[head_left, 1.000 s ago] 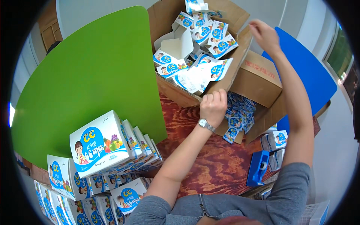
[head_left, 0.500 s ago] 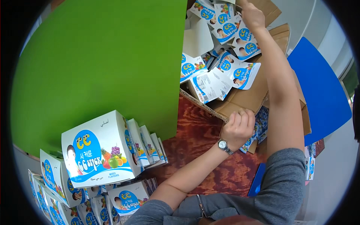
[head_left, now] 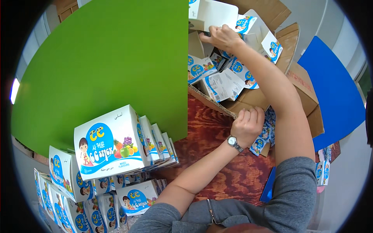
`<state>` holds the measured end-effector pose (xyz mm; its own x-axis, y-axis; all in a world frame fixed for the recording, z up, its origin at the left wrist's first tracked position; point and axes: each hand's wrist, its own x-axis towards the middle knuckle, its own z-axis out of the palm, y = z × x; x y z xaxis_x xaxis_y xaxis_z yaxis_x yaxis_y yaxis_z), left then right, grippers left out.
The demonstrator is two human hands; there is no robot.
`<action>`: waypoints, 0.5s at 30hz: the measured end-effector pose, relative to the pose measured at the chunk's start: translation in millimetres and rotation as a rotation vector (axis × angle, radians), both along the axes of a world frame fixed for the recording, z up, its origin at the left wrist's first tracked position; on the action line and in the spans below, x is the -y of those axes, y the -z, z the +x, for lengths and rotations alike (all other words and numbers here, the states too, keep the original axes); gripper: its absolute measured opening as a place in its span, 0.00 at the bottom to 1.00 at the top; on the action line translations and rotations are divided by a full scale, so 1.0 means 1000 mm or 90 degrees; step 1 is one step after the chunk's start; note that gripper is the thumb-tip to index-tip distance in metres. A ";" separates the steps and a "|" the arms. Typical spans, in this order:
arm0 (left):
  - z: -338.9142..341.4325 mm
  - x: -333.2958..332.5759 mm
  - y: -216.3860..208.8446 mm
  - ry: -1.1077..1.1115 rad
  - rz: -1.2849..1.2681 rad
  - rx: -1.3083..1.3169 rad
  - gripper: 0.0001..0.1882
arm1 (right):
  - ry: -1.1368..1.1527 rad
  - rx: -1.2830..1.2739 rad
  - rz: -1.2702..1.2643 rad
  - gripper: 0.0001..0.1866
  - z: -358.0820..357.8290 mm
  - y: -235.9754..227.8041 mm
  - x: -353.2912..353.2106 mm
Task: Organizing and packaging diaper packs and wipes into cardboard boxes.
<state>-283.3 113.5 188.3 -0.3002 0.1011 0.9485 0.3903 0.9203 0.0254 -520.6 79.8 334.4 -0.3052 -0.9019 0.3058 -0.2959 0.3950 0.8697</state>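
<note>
My left hand (head_left: 248, 125), with a watch on its wrist, is closed on the near edge of a brown cardboard carton (head_left: 248, 101). My right hand (head_left: 224, 38) reaches into the carton, its fingers curled at the lower edge of a white box (head_left: 217, 16) that shows a plain white side; its fingertips are partly hidden. Around it in the carton lie several flat or folded white and blue printed boxes, among them a tilted one (head_left: 222, 86) below the hand and another (head_left: 272, 47) by the right wall.
A green tabletop (head_left: 105, 70) fills the left. Stacked printed boxes (head_left: 112, 143) stand at lower left. Small blue-and-white sachets (head_left: 265, 136) lie beside the carton on a reddish patterned surface (head_left: 217, 174). A blue panel (head_left: 330, 97) is at right.
My right hand has moved from the carton's far side toward the left and nearer, and boxes there have shifted. My left hand stays on the carton edge. The view has shifted slightly.
</note>
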 end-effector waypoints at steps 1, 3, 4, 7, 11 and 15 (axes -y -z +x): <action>0.001 0.001 0.000 -0.001 -0.001 0.000 0.07 | 0.029 -0.012 0.003 0.19 0.004 -0.001 0.007; 0.001 0.003 0.000 0.018 0.002 0.007 0.07 | 0.039 0.004 0.017 0.20 0.013 -0.002 0.018; 0.000 0.003 0.000 0.015 0.002 0.008 0.07 | 0.048 0.016 0.033 0.21 0.014 -0.002 0.022; -0.002 0.003 0.002 0.019 0.004 -0.008 0.07 | -0.077 -0.007 0.110 0.15 0.008 -0.005 0.015; -0.001 0.003 0.000 0.024 0.009 -0.009 0.06 | -0.028 -0.031 0.098 0.05 0.002 -0.003 0.020; 0.000 -0.002 -0.001 0.043 -0.009 0.029 0.10 | -0.089 -0.124 0.012 0.03 -0.013 -0.034 -0.009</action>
<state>-282.8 115.6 189.1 -0.3357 0.1364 0.9320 0.4500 0.8925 0.0314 -533.9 88.8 368.1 -0.1142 -0.9375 0.3288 -0.1726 0.3446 0.9227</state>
